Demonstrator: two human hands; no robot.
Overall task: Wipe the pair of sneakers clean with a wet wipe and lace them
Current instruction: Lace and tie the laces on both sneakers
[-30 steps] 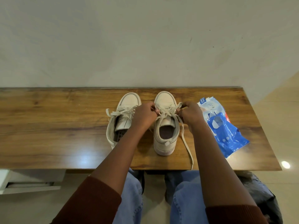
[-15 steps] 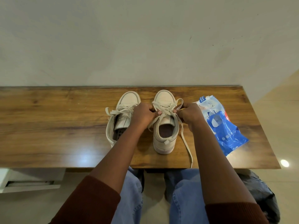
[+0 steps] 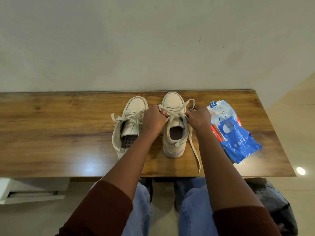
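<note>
**Lacing under way**

On the table (image 3: 51, 126), the left sneaker (image 3: 136, 106) stands just beside the left hand (image 3: 153, 120), which pinches the lace (image 3: 193, 147) over the right sneaker (image 3: 172, 148). The right hand (image 3: 199, 117) pinches its other side. The wipes pack (image 3: 237, 138) lies rightmost.

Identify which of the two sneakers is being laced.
The right sneaker, beside the blue wipes pack: the left hand and right hand pinch its laces, while neither holds the left sneaker.
</note>
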